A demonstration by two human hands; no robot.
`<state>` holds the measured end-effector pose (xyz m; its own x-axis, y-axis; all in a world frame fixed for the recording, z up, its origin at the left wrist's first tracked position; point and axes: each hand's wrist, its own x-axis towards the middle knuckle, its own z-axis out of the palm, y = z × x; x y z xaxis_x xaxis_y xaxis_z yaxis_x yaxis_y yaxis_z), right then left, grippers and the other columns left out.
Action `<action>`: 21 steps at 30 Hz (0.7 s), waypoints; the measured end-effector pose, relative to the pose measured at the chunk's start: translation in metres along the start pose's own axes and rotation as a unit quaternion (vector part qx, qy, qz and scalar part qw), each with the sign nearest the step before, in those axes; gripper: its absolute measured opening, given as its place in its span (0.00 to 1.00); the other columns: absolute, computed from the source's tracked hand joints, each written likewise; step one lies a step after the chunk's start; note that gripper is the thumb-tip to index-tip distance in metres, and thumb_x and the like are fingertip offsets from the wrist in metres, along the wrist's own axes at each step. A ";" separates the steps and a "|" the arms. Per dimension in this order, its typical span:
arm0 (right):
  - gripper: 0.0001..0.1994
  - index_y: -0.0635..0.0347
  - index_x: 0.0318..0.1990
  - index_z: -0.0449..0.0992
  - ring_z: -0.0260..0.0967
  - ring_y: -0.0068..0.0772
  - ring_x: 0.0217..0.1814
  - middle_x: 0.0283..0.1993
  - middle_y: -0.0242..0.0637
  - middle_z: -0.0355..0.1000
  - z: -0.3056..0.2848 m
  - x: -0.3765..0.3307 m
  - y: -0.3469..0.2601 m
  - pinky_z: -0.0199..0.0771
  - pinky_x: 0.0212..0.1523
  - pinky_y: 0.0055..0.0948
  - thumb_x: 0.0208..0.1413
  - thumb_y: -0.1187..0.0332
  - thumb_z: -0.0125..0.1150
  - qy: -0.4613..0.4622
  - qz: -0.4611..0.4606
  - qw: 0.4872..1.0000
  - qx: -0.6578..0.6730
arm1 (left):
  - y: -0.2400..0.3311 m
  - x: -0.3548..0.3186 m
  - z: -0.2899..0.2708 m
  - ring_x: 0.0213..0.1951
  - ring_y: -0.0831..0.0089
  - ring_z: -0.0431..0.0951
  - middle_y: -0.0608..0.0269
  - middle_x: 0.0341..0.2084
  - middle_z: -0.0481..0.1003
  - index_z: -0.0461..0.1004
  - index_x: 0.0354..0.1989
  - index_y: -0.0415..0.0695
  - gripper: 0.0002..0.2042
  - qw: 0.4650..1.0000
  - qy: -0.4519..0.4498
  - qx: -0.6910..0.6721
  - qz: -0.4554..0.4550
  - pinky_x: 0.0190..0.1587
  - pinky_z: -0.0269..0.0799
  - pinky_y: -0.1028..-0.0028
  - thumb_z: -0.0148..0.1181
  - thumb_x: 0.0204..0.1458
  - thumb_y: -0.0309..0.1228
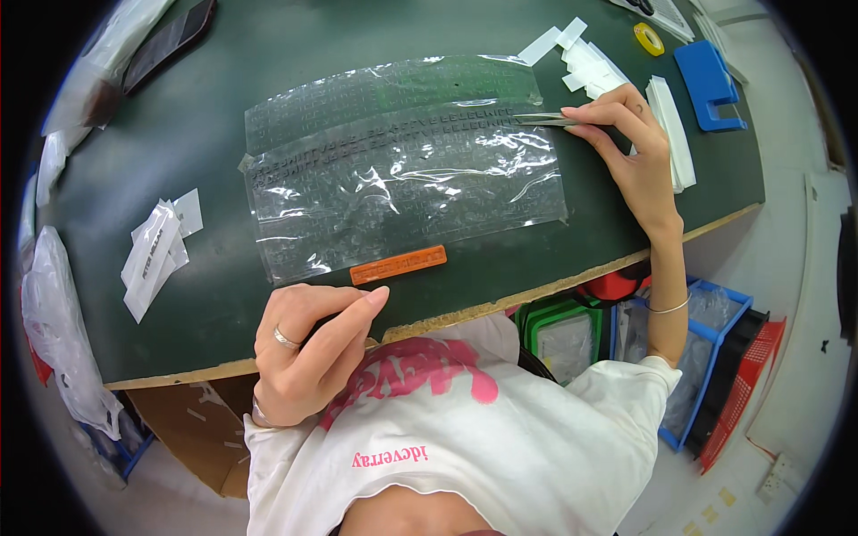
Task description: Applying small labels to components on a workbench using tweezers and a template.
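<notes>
A clear plastic film sheet [407,174] covered with rows of small transparent label shapes lies flat on the dark green table [206,134]. My right hand [630,147] grips metal tweezers [545,118], whose tips touch the sheet's upper right part. An orange rectangular strip [399,265] lies just below the sheet's front edge. My left hand [308,344] rests at the table's near edge, fingers curled, thumb pointing toward the orange strip, holding nothing that I can see.
White label strips [154,250] lie at the left. More white strips [585,64] and a white stack [672,134] are at the back right, with a blue holder [709,85] and a yellow tape roll [649,38]. Bins [715,357] stand below right. A plastic bag [58,330] hangs left.
</notes>
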<state>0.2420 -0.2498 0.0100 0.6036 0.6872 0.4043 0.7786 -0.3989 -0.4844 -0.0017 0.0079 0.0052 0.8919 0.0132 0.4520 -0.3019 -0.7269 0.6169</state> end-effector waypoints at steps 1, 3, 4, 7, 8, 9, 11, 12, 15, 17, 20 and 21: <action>0.09 0.60 0.39 0.82 0.69 0.30 0.37 0.33 0.33 0.68 0.000 0.001 0.000 0.70 0.39 0.26 0.48 0.79 0.67 0.004 -0.014 1.000 -0.002 | 0.000 -0.001 0.000 0.30 0.69 0.76 0.64 0.31 0.77 0.81 0.41 0.40 0.19 1.000 0.003 -0.004 -0.005 0.34 0.69 0.71 0.67 0.35 0.15; 0.10 0.59 0.38 0.83 0.69 0.30 0.36 0.32 0.33 0.68 0.001 0.004 0.002 0.70 0.38 0.26 0.47 0.79 0.67 0.020 -0.046 0.999 -0.002 | 0.000 -0.002 0.000 0.30 0.69 0.76 0.64 0.31 0.76 0.81 0.42 0.40 0.20 1.000 -0.006 0.008 0.001 0.34 0.69 0.72 0.66 0.35 0.15; 0.10 0.59 0.38 0.83 0.69 0.30 0.36 0.32 0.33 0.68 0.002 0.004 0.002 0.70 0.38 0.26 0.47 0.79 0.67 0.012 -0.041 0.999 -0.006 | 0.000 -0.002 0.000 0.30 0.69 0.76 0.64 0.31 0.76 0.81 0.42 0.40 0.20 1.000 -0.013 0.014 0.002 0.33 0.69 0.72 0.66 0.35 0.15; 0.10 0.59 0.38 0.83 0.68 0.30 0.34 0.31 0.33 0.69 0.005 0.004 0.005 0.69 0.36 0.25 0.46 0.80 0.68 0.011 -0.041 0.999 0.011 | 0.000 -0.002 0.000 0.30 0.69 0.75 0.64 0.31 0.76 0.81 0.42 0.40 0.20 1.000 -0.010 0.014 0.004 0.33 0.69 0.72 0.66 0.35 0.15; 0.10 0.59 0.38 0.83 0.68 0.30 0.34 0.31 0.33 0.69 0.005 0.002 0.006 0.69 0.36 0.25 0.46 0.80 0.68 0.016 -0.056 0.998 0.009 | 0.000 -0.002 0.000 0.30 0.69 0.75 0.64 0.30 0.76 0.81 0.42 0.40 0.20 1.000 -0.017 0.016 0.001 0.33 0.69 0.72 0.65 0.35 0.15; 0.10 0.59 0.38 0.83 0.68 0.29 0.34 0.31 0.33 0.69 0.005 0.002 0.007 0.69 0.35 0.25 0.46 0.80 0.67 0.010 -0.057 0.998 -0.001 | 0.000 -0.002 0.000 0.30 0.69 0.75 0.64 0.30 0.76 0.81 0.42 0.40 0.20 1.000 -0.010 0.014 0.005 0.33 0.69 0.72 0.65 0.35 0.15; 0.10 0.60 0.38 0.83 0.68 0.29 0.33 0.31 0.33 0.69 0.004 0.003 0.007 0.68 0.35 0.26 0.47 0.81 0.67 0.002 -0.053 0.998 -0.014 | 0.000 -0.002 0.000 0.30 0.69 0.75 0.64 0.31 0.76 0.81 0.42 0.40 0.20 1.000 -0.009 0.014 0.000 0.33 0.69 0.72 0.65 0.35 0.15; 0.10 0.60 0.38 0.83 0.68 0.29 0.33 0.31 0.33 0.69 0.004 0.005 0.006 0.68 0.35 0.26 0.47 0.81 0.67 -0.004 -0.058 0.998 -0.020 | 0.000 -0.002 0.001 0.30 0.69 0.75 0.64 0.31 0.76 0.81 0.42 0.40 0.20 1.000 -0.009 0.013 -0.002 0.33 0.69 0.72 0.65 0.35 0.15; 0.10 0.60 0.38 0.83 0.67 0.30 0.32 0.30 0.33 0.67 0.002 0.009 -0.011 0.68 0.33 0.27 0.47 0.81 0.66 0.006 -0.036 0.999 0.019 | -0.001 -0.001 0.002 0.30 0.70 0.75 0.65 0.31 0.75 0.81 0.43 0.40 0.21 1.000 -0.010 0.019 0.012 0.33 0.68 0.72 0.67 0.34 0.16; 0.11 0.59 0.38 0.83 0.67 0.29 0.33 0.30 0.33 0.67 0.000 0.004 -0.034 0.68 0.33 0.26 0.46 0.81 0.66 -0.031 0.014 0.999 0.043 | 0.000 -0.001 0.002 0.30 0.71 0.74 0.66 0.31 0.75 0.81 0.44 0.41 0.22 1.000 -0.010 0.022 0.019 0.33 0.68 0.72 0.67 0.34 0.17; 0.11 0.58 0.38 0.83 0.66 0.27 0.34 0.30 0.31 0.67 0.008 -0.013 -0.072 0.68 0.34 0.25 0.46 0.82 0.65 -0.085 0.080 0.988 0.097 | 0.002 0.000 0.002 0.27 0.73 0.70 0.68 0.31 0.72 0.80 0.47 0.42 0.24 0.999 -0.043 0.030 -0.008 0.30 0.65 0.73 0.69 0.34 0.21; 0.12 0.57 0.38 0.83 0.66 0.26 0.33 0.29 0.31 0.66 0.015 -0.019 -0.082 0.67 0.32 0.25 0.45 0.81 0.65 -0.108 0.065 0.984 0.127 | 0.003 0.000 0.003 0.27 0.73 0.70 0.68 0.31 0.72 0.80 0.47 0.42 0.24 0.998 -0.048 0.030 -0.014 0.30 0.65 0.73 0.69 0.34 0.21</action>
<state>0.1642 -0.2211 0.0307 0.6227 0.7649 0.1648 0.6131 -0.3461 -0.7102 -0.0014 0.0041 0.0053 0.9287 -0.0311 0.3695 -0.2592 -0.7670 0.5870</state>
